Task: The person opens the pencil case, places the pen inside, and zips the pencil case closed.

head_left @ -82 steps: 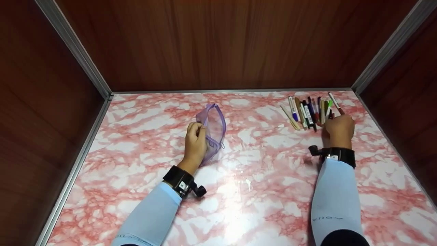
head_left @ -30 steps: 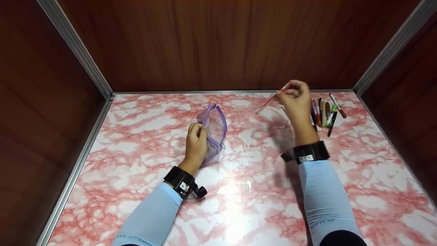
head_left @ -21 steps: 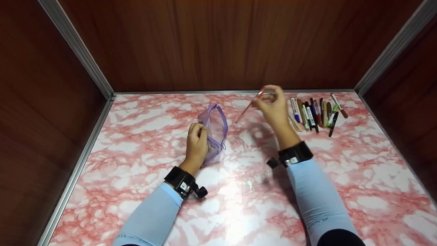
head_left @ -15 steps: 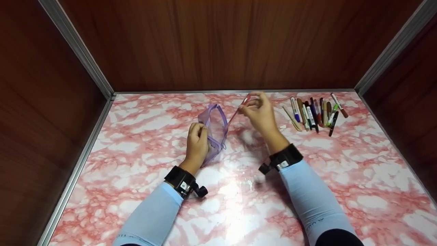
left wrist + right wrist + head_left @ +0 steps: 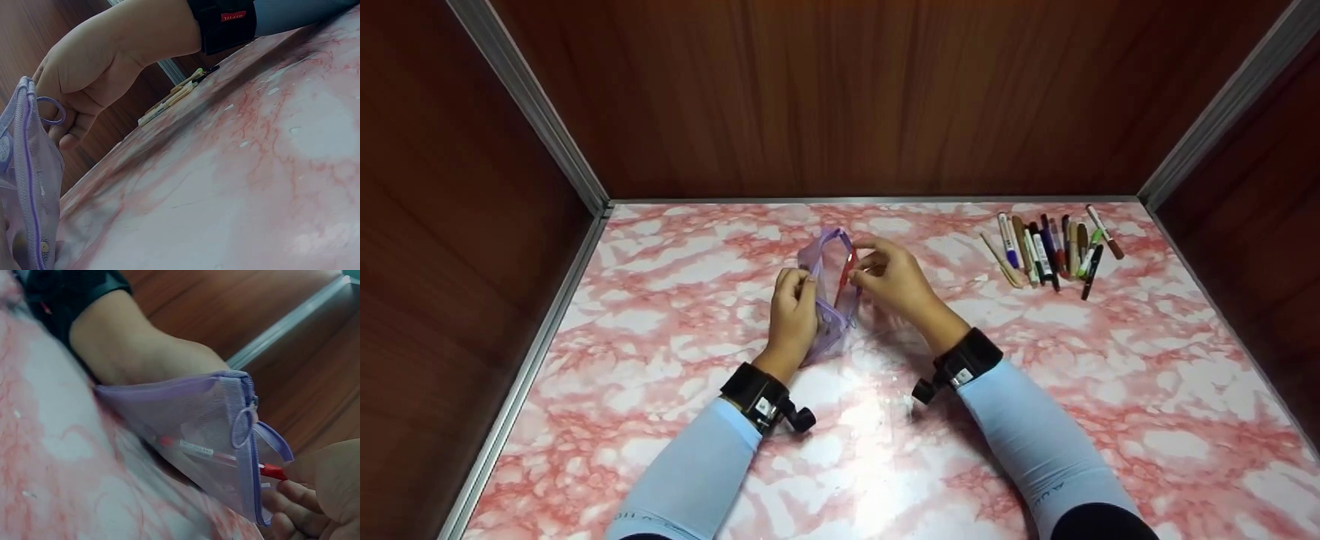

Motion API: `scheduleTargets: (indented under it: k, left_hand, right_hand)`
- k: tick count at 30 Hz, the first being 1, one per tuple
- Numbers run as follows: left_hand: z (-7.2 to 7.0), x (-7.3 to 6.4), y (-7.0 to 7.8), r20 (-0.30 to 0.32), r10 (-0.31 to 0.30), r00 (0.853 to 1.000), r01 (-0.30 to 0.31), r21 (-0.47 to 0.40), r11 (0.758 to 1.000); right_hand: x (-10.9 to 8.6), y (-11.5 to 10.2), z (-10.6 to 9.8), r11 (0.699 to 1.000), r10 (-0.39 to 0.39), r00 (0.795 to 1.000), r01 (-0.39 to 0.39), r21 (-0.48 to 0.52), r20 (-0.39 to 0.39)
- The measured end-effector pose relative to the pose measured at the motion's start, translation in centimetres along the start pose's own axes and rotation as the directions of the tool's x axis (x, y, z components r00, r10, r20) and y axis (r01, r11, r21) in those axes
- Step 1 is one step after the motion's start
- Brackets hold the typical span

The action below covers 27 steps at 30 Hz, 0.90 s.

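A purple mesh zipper pouch (image 5: 826, 337) stands with its mouth open at the middle of the table, its zip pull ring (image 5: 242, 428) hanging at one end. My left hand (image 5: 793, 311) grips the pouch's near left side. A red-capped pen (image 5: 272, 471) is pinched at its cap between the thumb and fingers of my right hand (image 5: 901, 285). Most of the pen's length shows through the mesh, inside the pouch, with the cap at the zipper edge. In the left wrist view the right hand (image 5: 84, 70) is just beyond the pouch, and the pen is hidden.
Several pens and markers (image 5: 1039, 251) lie in a loose row at the back right of the red-and-white marbled table (image 5: 675, 450). A black pen (image 5: 1092, 271) and a brown-capped marker (image 5: 1102, 231) lie at that row's right end. Dark wood panels (image 5: 870, 97) enclose the back and sides.
My right hand picked up the red-capped pen at the row, carried it left and lowered it into the pouch's mouth. My left hand has kept its grip on the pouch.
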<state>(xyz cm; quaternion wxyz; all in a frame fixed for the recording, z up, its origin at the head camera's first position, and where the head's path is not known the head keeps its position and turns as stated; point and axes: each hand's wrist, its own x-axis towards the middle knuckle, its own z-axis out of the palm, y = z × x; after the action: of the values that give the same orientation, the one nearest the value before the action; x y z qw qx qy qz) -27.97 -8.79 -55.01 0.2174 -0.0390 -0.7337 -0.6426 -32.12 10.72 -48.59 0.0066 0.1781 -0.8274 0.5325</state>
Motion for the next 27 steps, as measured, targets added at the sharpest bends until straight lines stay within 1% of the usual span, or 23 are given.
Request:
scheduleTargets:
  k: [3,5,7,9,11,14,17,19,21,24,27]
  left_hand:
    - [0.0,0.1,-0.1,-0.001,0.003,1.0,-0.003,-0.004,1.0]
    - [0.0,0.1,-0.2,-0.006,0.005,1.0,-0.006,-0.004,1.0]
    - [0.0,0.1,-0.2,-0.013,0.005,1.0,-0.005,-0.01,1.0]
    - [0.0,0.1,-0.2,-0.015,0.001,1.0,-0.001,-0.014,1.0]
    - [0.0,0.0,-0.2,-0.012,-0.005,1.0,0.005,-0.016,1.0]
    - [0.0,0.0,-0.1,0.0,-0.01,1.0,0.01,-0.017,1.0]
    - [0.0,0.0,-0.2,0.007,-0.009,1.0,0.009,-0.01,1.0]
    - [0.0,-0.1,-0.2,0.006,-0.011,1.0,0.011,-0.006,1.0]
    - [-0.1,-0.1,-0.2,0.002,-0.012,1.0,0.012,-0.001,1.0]
    - [-0.1,-0.1,-0.3,0.002,-0.01,1.0,0.01,-0.004,1.0]
    - [-0.1,0.0,-0.3,0.008,-0.005,1.0,0.005,-0.001,1.0]
  right_hand:
    - [-0.1,-0.3,-0.2,0.995,-0.004,0.998,0.011,-0.101,0.069]
    - [-0.1,-0.5,-0.5,0.988,0.0,0.995,0.016,-0.156,0.098]
    - [-0.1,-0.6,-0.9,0.984,0.002,0.994,0.017,-0.177,0.111]
    - [0.0,-0.7,-1.5,0.981,-0.006,0.995,0.026,-0.192,0.103]
    - [0.2,-0.5,-2.2,0.98,-0.021,0.996,0.036,-0.196,0.082]
    - [0.5,-0.1,-3.9,0.977,-0.046,0.998,0.055,-0.205,0.047]
    - [0.7,0.9,-6.2,0.971,-0.056,0.998,0.053,-0.235,-0.005]
    - [0.8,1.6,-7.9,0.965,-0.058,0.997,0.042,-0.258,-0.053]
    - [0.8,2.4,-9.7,0.961,-0.045,0.994,0.015,-0.276,-0.104]
    - [0.5,3.3,-12.5,0.952,0.005,0.986,-0.055,-0.301,-0.165]
    - [-0.2,4.3,-15.2,0.928,0.039,0.976,-0.115,-0.355,-0.214]
